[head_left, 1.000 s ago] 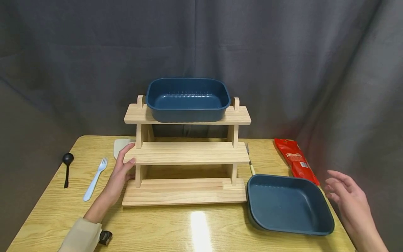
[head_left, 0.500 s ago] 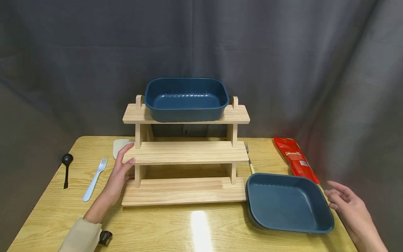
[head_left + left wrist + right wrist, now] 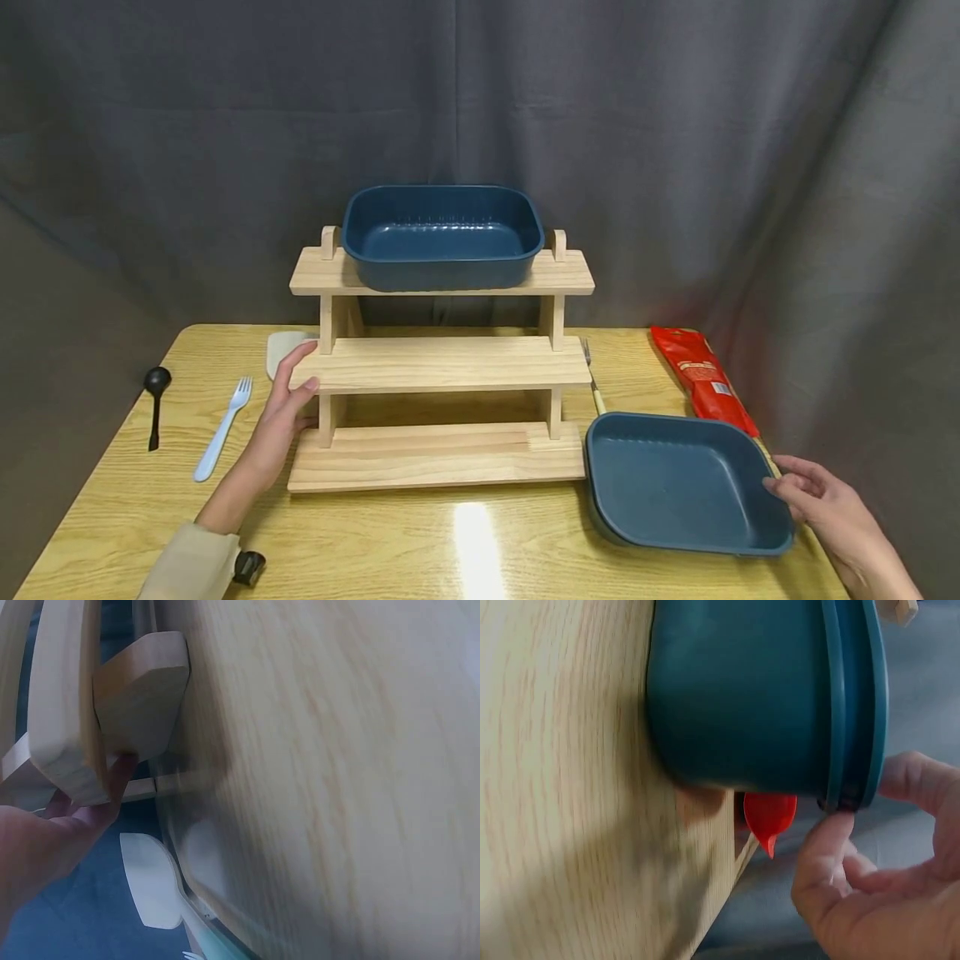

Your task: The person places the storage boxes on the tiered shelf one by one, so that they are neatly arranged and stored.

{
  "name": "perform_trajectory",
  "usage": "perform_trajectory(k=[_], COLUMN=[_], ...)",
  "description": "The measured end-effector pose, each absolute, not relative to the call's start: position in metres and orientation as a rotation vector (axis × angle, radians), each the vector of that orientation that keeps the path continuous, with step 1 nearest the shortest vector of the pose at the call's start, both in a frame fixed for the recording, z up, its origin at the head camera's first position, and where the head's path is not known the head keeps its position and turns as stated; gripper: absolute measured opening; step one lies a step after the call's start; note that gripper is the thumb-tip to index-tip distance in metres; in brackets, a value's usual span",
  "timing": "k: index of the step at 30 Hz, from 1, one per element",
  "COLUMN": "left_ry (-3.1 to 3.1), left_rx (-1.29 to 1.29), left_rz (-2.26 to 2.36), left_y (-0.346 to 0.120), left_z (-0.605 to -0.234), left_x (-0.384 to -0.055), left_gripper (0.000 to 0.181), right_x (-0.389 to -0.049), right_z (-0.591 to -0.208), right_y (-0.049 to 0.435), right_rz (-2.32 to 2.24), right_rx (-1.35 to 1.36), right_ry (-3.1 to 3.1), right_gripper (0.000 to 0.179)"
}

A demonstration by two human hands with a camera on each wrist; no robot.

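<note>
A three-tier wooden display shelf [image 3: 442,362] stands mid-table. My left hand [image 3: 277,421] grips the left end of its middle board; in the left wrist view the hand [image 3: 52,844] has its fingers bent around the board's end. One dark blue rectangular bin [image 3: 442,275] sits on the top tier. At the right, another dark blue bin [image 3: 686,483] rests beside the bottom tier; two rims in the right wrist view show a nested pair [image 3: 735,697]. My right hand [image 3: 836,517] pinches the right edge of the upper rim, thumb over it and fingers against the outside.
On the left lie a black ladle [image 3: 156,400], a pale blue fork [image 3: 225,429] and a white spatula [image 3: 285,350], partly hidden. Another fork [image 3: 594,379] with a yellowish handle runs behind the right bin. A red packet [image 3: 705,379] lies near the right edge, before a grey curtain [image 3: 637,167].
My right hand has moved down and slightly left from beside the bin, and thumb and fingers have come onto its right rim. The left hand keeps its grip on the shelf.
</note>
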State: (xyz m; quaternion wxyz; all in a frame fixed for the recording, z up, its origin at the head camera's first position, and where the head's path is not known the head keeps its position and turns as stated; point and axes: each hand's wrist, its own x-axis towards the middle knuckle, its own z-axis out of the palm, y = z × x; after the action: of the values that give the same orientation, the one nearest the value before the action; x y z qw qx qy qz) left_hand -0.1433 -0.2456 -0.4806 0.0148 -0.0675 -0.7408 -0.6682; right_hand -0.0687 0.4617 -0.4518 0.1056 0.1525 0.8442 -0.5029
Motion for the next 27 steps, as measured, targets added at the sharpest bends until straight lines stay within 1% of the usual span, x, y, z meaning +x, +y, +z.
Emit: perform_trajectory(k=[4, 11, 16, 18, 21, 23, 27], left_ry=[-2.312, -2.304, -2.292, -2.289, -2.287, -2.288, -2.3], left_rx=[-0.21, -0.199, -0.192, -0.194, -0.194, -0.193, -0.204], left_rz=[-2.084, -2.096, -2.113, -2.11, -2.111, -2.115, -2.106], left_y=[-0.246, -0.247, -0.246, -0.246, -0.245, -0.245, -0.245], left_z=[-0.481, -0.48, -0.478, -0.478, -0.478, -0.478, -0.479], left_x=[-0.144, -0.144, -0.144, -0.144, -0.143, -0.143, -0.143], left_gripper=[0.059, 0.058, 0.058, 0.057, 0.057, 0.057, 0.057], right_x=[-0.067, -0.067, -0.063, -0.063, -0.062, -0.063, -0.064], right_z=[-0.452, -0.448, -0.448, -0.447, -0.444, -0.442, -0.437], right_y=[0.468, 0.474, 0.475, 0.475, 0.473, 0.472, 0.47], right_rz=[-1.45, -1.401, -1.373, -1.356, -1.312, -1.256, -1.176], right_rx=[0.403, 0.301, 0.201, 0.199, 0.222, 0.245, 0.275], right_ry=[2.49, 2.496, 2.573, 2.599, 2.63, 2.655, 2.681], right_gripper=[0.047, 0.045, 0.032, 0.03, 0.036, 0.046, 0.058])
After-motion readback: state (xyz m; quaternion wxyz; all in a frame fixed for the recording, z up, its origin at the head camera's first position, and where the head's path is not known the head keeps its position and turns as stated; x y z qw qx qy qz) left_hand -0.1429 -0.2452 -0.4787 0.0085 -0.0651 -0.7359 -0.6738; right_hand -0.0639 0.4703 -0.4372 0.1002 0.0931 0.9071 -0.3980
